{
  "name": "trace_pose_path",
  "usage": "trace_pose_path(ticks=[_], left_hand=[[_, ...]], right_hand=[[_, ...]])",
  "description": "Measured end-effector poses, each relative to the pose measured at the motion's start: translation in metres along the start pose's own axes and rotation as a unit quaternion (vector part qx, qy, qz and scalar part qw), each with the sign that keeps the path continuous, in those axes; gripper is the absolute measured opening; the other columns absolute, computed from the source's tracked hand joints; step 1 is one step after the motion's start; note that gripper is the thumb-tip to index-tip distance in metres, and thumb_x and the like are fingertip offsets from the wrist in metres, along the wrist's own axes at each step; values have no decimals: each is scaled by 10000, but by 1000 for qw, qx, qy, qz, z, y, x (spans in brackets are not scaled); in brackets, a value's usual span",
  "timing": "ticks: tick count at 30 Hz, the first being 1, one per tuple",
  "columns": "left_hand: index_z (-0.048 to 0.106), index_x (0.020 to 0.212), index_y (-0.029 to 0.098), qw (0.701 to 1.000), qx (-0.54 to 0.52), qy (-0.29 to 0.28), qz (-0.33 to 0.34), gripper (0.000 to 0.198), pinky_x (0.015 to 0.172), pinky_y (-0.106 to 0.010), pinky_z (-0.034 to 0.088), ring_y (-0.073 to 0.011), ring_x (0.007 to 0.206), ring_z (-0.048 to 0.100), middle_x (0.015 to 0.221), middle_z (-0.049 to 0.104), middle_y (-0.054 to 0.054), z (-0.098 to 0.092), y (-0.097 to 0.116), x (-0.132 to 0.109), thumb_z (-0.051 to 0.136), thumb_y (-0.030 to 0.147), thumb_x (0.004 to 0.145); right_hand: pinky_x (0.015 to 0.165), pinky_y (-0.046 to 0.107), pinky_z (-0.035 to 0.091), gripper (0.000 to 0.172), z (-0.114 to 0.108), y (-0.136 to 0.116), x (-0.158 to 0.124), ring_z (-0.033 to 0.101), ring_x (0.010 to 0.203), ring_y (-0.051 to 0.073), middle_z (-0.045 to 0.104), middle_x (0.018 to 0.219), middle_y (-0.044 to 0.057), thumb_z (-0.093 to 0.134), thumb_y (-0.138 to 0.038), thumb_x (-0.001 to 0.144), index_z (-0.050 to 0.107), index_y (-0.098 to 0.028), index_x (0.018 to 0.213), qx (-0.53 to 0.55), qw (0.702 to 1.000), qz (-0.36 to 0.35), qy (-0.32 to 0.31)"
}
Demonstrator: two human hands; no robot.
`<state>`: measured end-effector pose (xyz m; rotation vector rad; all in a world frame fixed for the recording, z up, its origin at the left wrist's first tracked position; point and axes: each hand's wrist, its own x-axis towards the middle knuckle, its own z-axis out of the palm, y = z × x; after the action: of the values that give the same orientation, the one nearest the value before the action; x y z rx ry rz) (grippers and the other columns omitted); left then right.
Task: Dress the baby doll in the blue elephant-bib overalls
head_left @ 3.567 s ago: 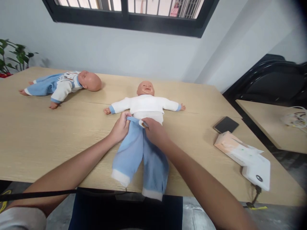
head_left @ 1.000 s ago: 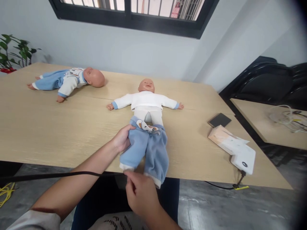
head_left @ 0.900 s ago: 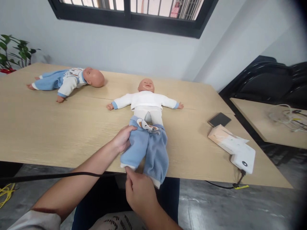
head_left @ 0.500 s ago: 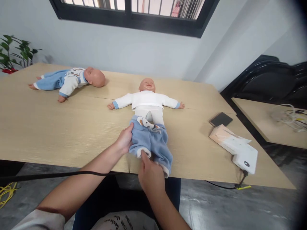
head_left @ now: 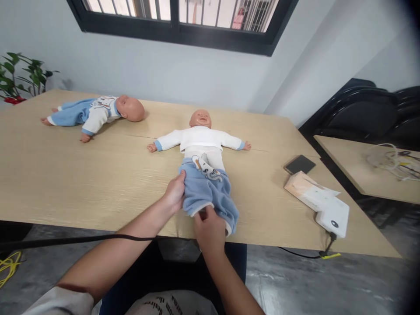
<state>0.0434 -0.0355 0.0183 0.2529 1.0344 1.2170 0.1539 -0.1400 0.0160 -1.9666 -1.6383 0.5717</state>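
Observation:
A baby doll in a white top with blue cuffs lies on its back, arms spread, head toward the wall. Light blue trousers with a white cartoon face at the waist cover its lower legs; the white upper legs show above them. My left hand grips the trousers' left side, thumb on top of the cloth. At the lower hem of the left leg is my right hand, with its fingers reaching into the opening. Those fingertips are hidden inside the cloth, so what they hold does not show.
A second dressed doll lies at the back left of the table. On the right are a dark phone, a tissue pack and a white device with a cable. A black cable crosses before the table's front edge.
My right hand has pushed its fingers deeper into the trouser leg opening, which is stretched wider. My left hand and the trousers have shifted slightly right.

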Motion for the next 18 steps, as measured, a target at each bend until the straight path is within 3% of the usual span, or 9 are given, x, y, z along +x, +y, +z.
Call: trace_pose_path(ticks=[4,8,13,18], left_hand=[[700,1172,152,999,27,15,39,339,1024,-398,599,-249,1085,746,1123,785,-130,-2,-6,-2,635,419,974],[715,1107,148,997,38,34,62,259,1050,-390,581,-238,1104,739,1156,775,-131,0,-8,-2,596,350,997],[709,1105,114,999,1,31,39,301,1022,-406,597,-242,1045,756,1144,775,-156,5,-7,4,516,331,1026],[680,1219,101,999,-32,31,13,371,1013,-416,602,-247,1059,755,1140,774,-171,7,-3,16,473,348,1036]], right_hand=[[684,292,438,122,-7,-11,8,724,740,232,765,747,61,667,-311,880,720,-201,870,75,996,40,-33],[620,285,445,179,-14,-18,19,667,608,202,680,573,27,599,-305,877,705,-196,782,167,974,94,-121],[431,259,352,167,-18,-20,27,462,421,130,570,520,-20,592,-322,816,621,-203,703,279,933,171,-147],[389,239,307,155,-22,-17,24,392,394,108,504,486,-45,620,-349,788,621,-213,715,335,911,165,-176]])
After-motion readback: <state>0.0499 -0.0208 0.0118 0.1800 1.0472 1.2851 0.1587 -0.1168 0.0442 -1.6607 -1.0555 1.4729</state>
